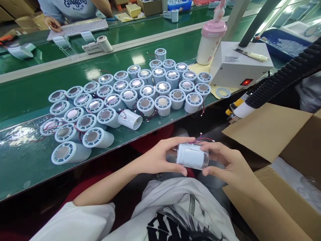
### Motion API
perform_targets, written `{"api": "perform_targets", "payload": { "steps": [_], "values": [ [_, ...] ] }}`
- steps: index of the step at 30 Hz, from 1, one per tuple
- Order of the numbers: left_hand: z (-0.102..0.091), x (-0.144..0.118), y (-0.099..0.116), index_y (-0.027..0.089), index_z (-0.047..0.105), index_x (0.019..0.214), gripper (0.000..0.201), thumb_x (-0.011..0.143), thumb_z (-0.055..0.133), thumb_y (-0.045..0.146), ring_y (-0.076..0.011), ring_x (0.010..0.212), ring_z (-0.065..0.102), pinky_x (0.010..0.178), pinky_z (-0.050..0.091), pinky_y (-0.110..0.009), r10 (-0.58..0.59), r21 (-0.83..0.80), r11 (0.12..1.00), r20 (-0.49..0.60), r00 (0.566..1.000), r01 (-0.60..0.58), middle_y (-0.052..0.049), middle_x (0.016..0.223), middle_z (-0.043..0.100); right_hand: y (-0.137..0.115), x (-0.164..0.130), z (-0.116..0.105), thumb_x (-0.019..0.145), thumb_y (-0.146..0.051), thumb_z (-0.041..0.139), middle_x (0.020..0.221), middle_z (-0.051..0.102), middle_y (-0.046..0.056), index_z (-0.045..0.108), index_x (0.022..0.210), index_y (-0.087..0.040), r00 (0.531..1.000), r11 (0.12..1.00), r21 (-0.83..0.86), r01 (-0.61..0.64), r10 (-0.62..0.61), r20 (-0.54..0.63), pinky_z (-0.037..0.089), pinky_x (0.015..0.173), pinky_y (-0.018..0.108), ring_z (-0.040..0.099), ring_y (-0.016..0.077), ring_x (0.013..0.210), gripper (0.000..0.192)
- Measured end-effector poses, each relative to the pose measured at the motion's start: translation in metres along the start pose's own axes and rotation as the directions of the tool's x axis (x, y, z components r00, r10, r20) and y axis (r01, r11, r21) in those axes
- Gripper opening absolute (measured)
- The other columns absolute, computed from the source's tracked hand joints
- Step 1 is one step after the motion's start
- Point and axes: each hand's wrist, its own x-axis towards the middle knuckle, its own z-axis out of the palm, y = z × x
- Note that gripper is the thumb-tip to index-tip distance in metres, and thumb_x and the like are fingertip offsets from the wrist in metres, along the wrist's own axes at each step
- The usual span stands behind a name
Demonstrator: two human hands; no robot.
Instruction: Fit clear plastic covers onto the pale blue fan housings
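We grasped a pale-blue plastic cylinder in clear film (pixel 192 157) between our left hand (pixel 160 156) and right hand (pixel 229 162), above our lap, beside the green worktop (pixel 27 152), crowded with silver-topped pale-blue cylinders (pixel 163 106).

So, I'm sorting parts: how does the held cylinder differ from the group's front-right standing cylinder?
The held cylinder lies sideways between left hand and right hand; the standing cylinder is upright on the bench. Clear plastic shows on the held cylinder, not the standing one. Both are pale blue.
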Motion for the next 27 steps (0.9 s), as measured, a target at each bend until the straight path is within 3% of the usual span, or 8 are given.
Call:
{"api": "perform_targets", "payload": {
  "steps": [6,11,17,27],
  "values": [
    [-0.003,0.000,0.001,0.026,0.051,0.139,0.078,0.068,0.084,0.026,-0.0278,0.128,0.053,0.108,0.043,-0.041,0.157,0.212,0.964,0.024,0.987,-0.159,-0.012,0.138,0.057,0.002,0.001,-0.001,0.077,-0.027,0.082,0.116,0.067,0.002,0.065,0.111,-0.031,0.993,0.979,0.171,-0.113,0.103,0.064,0.060,0.089,0.036,0.066,0.0234,0.107,0.038],
    [-0.004,0.000,0.000,0.027,0.051,0.139,0.076,0.070,0.083,0.024,-0.0263,0.131,0.051,0.112,0.039,-0.039,0.234,0.250,0.939,0.042,0.971,-0.237,-0.010,0.139,0.057,0.000,0.004,0.000,0.080,-0.035,0.078,0.110,0.070,0.006,0.061,0.112,-0.025,0.981,0.938,0.291,-0.190,0.168,0.099,0.060,0.075,0.030,0.068,0.0207,0.094,0.037],
    [-0.004,0.000,-0.001,0.026,0.051,0.139,0.076,0.071,0.082,0.027,-0.0282,0.132,0.050,0.112,0.039,-0.043,0.217,0.253,0.942,0.043,0.975,-0.221,-0.012,0.141,0.056,0.005,0.008,-0.002,0.081,-0.046,0.075,0.100,0.071,0.008,0.056,0.111,-0.021,0.950,0.908,0.293,-0.301,0.260,0.170,0.061,0.073,0.033,0.070,0.0215,0.086,0.044],
    [-0.006,0.000,-0.001,0.028,0.051,0.139,0.078,0.069,0.084,0.020,-0.0251,0.133,0.049,0.113,0.040,-0.039,0.239,0.227,0.942,0.057,0.969,-0.246,-0.010,0.142,0.055,0.004,0.008,0.010,0.081,-0.053,0.072,0.078,0.064,-0.001,0.057,0.101,-0.019,0.916,0.780,0.489,-0.391,0.382,0.124,0.059,0.060,0.027,0.065,0.0136,0.063,0.043]
  ]
}}
